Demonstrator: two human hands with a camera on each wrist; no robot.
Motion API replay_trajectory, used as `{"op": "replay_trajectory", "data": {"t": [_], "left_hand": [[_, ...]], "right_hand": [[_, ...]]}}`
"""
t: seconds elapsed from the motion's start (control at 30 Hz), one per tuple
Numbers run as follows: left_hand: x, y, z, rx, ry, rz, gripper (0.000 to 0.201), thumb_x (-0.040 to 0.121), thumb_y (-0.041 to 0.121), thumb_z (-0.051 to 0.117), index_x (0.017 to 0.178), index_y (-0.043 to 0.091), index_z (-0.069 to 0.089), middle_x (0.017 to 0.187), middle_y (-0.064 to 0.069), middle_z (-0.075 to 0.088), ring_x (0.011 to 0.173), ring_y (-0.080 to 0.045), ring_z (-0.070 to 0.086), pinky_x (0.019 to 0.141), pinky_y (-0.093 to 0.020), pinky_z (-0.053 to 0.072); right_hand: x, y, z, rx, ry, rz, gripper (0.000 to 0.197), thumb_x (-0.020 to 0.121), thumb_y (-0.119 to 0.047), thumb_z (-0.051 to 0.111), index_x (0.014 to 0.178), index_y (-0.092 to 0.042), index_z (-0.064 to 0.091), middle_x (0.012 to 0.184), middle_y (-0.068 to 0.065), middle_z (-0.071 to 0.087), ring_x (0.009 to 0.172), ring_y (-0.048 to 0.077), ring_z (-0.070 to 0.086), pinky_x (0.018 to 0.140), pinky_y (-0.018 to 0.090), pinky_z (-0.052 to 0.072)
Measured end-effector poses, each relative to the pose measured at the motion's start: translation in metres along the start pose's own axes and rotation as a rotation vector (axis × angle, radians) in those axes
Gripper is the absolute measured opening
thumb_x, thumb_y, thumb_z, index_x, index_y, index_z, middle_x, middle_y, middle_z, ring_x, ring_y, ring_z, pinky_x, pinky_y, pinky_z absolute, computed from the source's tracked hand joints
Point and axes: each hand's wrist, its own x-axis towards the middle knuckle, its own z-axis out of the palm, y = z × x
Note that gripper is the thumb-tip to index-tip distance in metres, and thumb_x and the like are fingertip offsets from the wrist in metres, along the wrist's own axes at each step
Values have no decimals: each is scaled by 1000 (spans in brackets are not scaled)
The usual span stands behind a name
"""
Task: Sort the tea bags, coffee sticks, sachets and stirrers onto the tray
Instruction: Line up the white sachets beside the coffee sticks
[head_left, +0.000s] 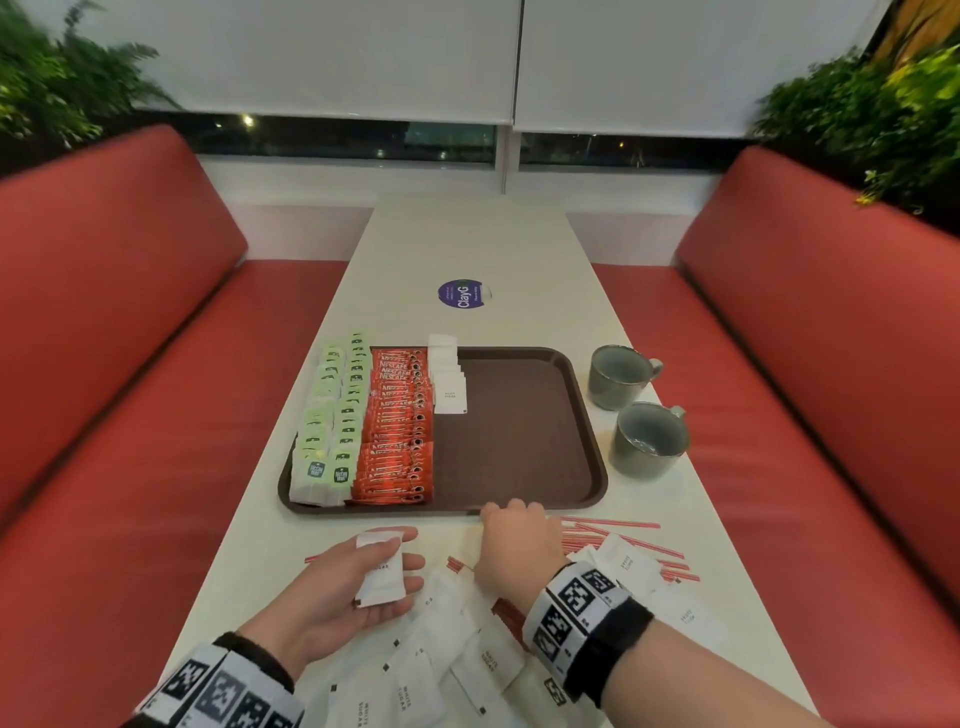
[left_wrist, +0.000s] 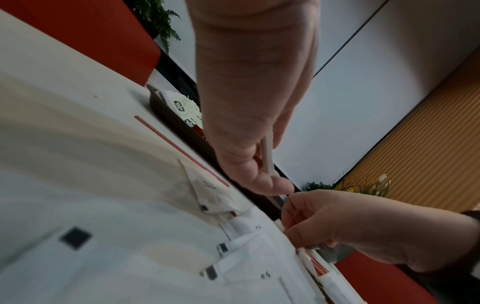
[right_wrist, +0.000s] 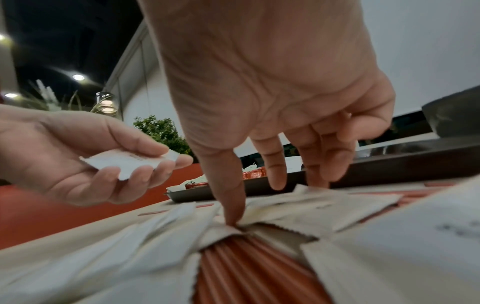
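White sugar sachets (head_left: 457, 644) litter the table (over red stirrers (head_left: 623, 535)) directly beneath the right hand (head_left: 514, 551), fingers spread, thumb pressing one. The left hand (head_left: 337, 597) pinches a sachet stack (head_left: 382, 574); the tray (head_left: 519, 441) lies just beyond.

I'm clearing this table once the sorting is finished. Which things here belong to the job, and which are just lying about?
Part of the job:
tray
tea bags
coffee sticks
sachet row
loose sachets
stirrers
sachets held in the left hand

Just lying about:
two grey cups
round sticker
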Motion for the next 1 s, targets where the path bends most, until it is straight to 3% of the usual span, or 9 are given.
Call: {"op": "replay_trajectory", "data": {"t": [0.07, 0.13, 0.23, 0.3, 0.43, 0.57, 0.73, 0.9, 1.0], "left_hand": [[1, 0, 3, 4, -3, -4, 22, 96, 13, 53, 113, 9, 65, 97, -17, 69, 79, -29, 66, 72, -39, 55], [1, 0, 5, 15, 0, -5, 21, 96, 14, 53, 113, 10, 65, 97, -17, 70, 79, -28, 66, 69, -38, 55], [2, 0, 4, 29, 5, 2, 21, 96, 14, 53, 112, 9, 65, 96, -17, 69, 75, -27, 66, 69, -38, 55], [4, 1, 3, 30, 5, 4, 21, 96, 14, 53, 113, 9, 64, 96, -18, 68, 73, -27, 66, 69, -38, 55], [5, 2, 3, 28, 1, 8, 21, 95, 15, 55, 114, 9, 64, 98, -18, 68, 75, -27, 65, 69, -38, 55], [5, 6, 6, 57, -4, 21, 21, 96, 17, 55, 112, 10, 65, 99, -16, 69, 81, -28, 66, 69, -37, 55], [1, 14, 9, 123, -14, 47, 22, 94, 24, 58, 111, 12, 65, 103, -16, 69, 89, -29, 66, 72, -37, 55], [-4, 19, 13, 234, -178, 110, 50, 74, 44, 68, 115, 17, 63, 109, -13, 69, 95, -25, 68, 78, -35, 55], [-7, 19, 16, 237, -355, 91, 74, 60, 49, 83, 121, 17, 58, 116, -12, 68, 105, -24, 65, 79, -35, 55]], "right_hand": [[-1, 2, -1, 51, -6, 3, 46, 85, -33, 61, 125, -20, 46, 123, 6, 50, 117, 28, 45, 98, 44, 38], [-2, 6, -3, 168, 0, 8, 31, 84, -16, 57, 114, -22, 50, 114, 3, 52, 110, 25, 50, 95, 41, 42], [3, 17, -4, 457, 6, 18, 28, 83, 3, 49, 88, -24, 49, 93, -2, 52, 82, 15, 54, 67, 25, 46], [6, 25, -6, 614, 28, 26, 31, 83, 3, 56, 81, -27, 49, 91, -4, 53, 76, 11, 54, 55, 19, 42], [9, 36, -14, 669, 69, 50, 23, 83, -5, 63, 73, -24, 57, 85, -7, 56, 83, 14, 59, 60, 24, 51], [5, 41, -20, 655, 55, 51, 19, 87, -9, 62, 71, -19, 62, 83, -6, 60, 71, 7, 58, 52, 19, 49], [-6, 43, -41, 642, -2, 21, 22, 88, -11, 58, 69, -22, 58, 88, -4, 61, 75, 11, 55, 64, 22, 47], [-26, 24, -74, 801, -44, -153, 18, 86, -10, 63, 71, -21, 62, 79, -3, 63, 76, 13, 57, 73, 29, 50], [-33, 5, -81, 810, -97, -278, 18, 85, -10, 66, 72, -22, 62, 74, -5, 62, 69, 9, 56, 67, 23, 47]]}}
